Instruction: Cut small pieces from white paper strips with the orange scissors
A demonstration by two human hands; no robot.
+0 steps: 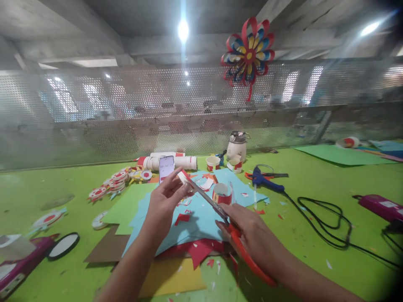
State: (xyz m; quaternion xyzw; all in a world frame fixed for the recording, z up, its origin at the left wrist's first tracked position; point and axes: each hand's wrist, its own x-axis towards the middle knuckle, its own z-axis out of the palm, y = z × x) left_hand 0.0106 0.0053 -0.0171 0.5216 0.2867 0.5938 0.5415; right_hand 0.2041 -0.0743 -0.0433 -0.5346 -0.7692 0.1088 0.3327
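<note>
My left hand (165,197) pinches a small red and white paper piece (183,176) above the light blue paper sheet (201,218). My right hand (252,235) grips red-handled scissors (217,209), whose blades reach up and left to the paper piece. A short red and white paper ring (222,193) stands on the blue sheet just behind the blades. Red scraps (181,218) lie under my hands. Sheets of red, yellow, brown and green paper stick out from under the blue one.
A phone (166,167) stands propped against white tubes (176,161). Round paper discs (118,180) lie at the left. A blue glue gun (262,180) with a black cable (327,222) lies at the right. A paper cup (213,162) and white jug (236,147) stand behind. A perforated metal screen closes the back.
</note>
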